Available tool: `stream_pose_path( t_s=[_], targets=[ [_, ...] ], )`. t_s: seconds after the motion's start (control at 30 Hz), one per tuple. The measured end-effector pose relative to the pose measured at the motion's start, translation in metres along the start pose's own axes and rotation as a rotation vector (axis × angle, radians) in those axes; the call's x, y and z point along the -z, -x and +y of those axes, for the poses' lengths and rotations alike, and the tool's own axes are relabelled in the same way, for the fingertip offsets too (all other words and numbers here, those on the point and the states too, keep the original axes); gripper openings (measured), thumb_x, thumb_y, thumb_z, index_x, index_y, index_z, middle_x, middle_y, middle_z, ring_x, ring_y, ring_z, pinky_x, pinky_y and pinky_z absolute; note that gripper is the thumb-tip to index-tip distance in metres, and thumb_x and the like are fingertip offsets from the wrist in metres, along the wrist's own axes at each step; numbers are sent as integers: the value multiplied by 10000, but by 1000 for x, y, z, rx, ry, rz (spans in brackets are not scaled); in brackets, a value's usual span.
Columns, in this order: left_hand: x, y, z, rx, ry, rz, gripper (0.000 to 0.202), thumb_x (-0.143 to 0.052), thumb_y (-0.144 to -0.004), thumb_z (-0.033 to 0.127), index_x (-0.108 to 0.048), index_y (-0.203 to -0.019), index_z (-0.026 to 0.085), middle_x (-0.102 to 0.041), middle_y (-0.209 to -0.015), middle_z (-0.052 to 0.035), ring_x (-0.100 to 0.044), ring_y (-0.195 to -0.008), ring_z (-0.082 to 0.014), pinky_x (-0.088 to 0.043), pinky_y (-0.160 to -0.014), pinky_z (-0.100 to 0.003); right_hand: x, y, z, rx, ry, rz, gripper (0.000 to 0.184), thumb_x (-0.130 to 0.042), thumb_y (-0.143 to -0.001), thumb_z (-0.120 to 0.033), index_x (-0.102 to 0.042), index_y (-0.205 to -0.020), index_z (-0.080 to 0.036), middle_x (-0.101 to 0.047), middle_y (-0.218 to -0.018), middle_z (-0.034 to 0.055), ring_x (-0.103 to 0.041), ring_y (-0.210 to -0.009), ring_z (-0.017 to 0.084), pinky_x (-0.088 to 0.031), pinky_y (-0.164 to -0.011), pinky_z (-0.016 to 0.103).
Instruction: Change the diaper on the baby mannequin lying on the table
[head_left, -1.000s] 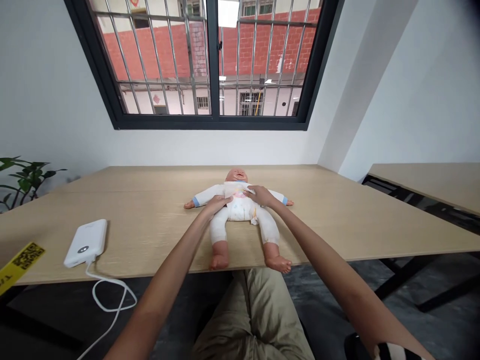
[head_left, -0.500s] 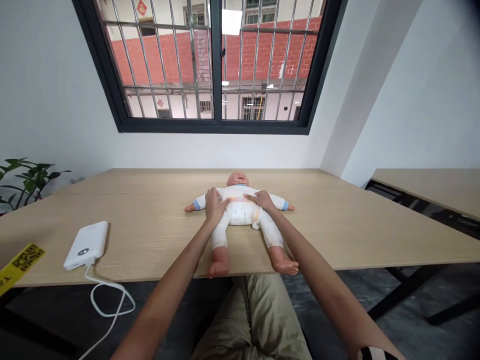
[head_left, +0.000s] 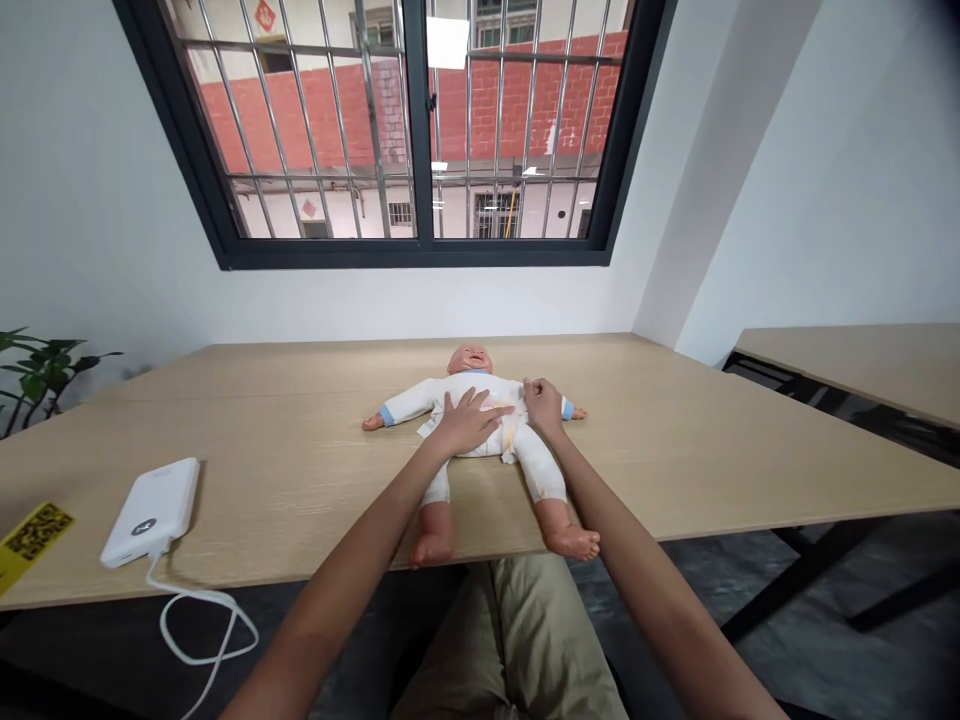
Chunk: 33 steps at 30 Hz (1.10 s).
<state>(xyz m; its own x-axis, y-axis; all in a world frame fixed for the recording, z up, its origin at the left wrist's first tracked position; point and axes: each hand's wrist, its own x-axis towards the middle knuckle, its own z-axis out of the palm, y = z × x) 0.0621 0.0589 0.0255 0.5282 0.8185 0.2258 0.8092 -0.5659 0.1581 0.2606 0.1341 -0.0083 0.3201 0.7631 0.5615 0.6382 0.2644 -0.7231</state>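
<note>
A baby doll (head_left: 420,398) in a white romper lies on its back on the wooden table (head_left: 300,460), head toward the window, bare feet at the near edge. My left hand (head_left: 469,420) rests flat on the doll's belly with fingers stretched out. My right hand (head_left: 543,405) sits at the doll's right side near the chest, fingers curled in a pinch on the romper cloth.
A white power bank (head_left: 150,510) with a looping white cable (head_left: 199,625) lies at the table's left front edge. A yellow QR label (head_left: 30,530) is at far left. A plant (head_left: 37,370) stands left; a second table (head_left: 855,365) stands right.
My left hand slid from the doll's left side onto its belly. My right hand shifted outward to the doll's right side and curled its fingers. The view turned slightly right.
</note>
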Motion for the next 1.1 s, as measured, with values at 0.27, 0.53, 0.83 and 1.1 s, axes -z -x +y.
stream_pose_path(
  t_s=[0.27,0.53,0.83,1.1],
  targets=[
    [-3,2,3,83,21,18,436,-266,-980,524,-523,-1327,465,-295,-1591,5,-175,-1485,-326,-160,-1093,-723,46,11,34,-107,147,-223,329,-503,-843,-387,-616,-641,-153,-657,-658,67,-559,-638,180,-369,-655,274],
    [-4,3,3,103,34,40,431,-274,-980,526,-527,-1323,468,-310,-1585,8,-179,-1487,-297,-153,-1109,-700,37,18,40,212,338,-524,314,-560,-844,-377,-655,-667,-135,-680,-742,86,-559,-735,192,-363,-656,256],
    [-10,6,6,-3,-102,181,421,-293,-997,405,-544,-1335,399,-268,-1603,14,-104,-1501,-321,-78,-1127,-709,30,27,23,-10,-323,-512,157,-608,-727,-256,-611,-844,-152,-663,-837,36,-566,-770,169,-451,-721,267],
    [-9,5,4,-263,-130,91,615,-240,-947,115,-349,-1454,445,-348,-1568,41,-232,-1479,-220,-100,-1164,-641,21,25,21,-160,-452,-335,277,-592,-595,-199,-521,-861,-172,-561,-717,-40,-523,-666,128,-426,-621,232]
  ],
)
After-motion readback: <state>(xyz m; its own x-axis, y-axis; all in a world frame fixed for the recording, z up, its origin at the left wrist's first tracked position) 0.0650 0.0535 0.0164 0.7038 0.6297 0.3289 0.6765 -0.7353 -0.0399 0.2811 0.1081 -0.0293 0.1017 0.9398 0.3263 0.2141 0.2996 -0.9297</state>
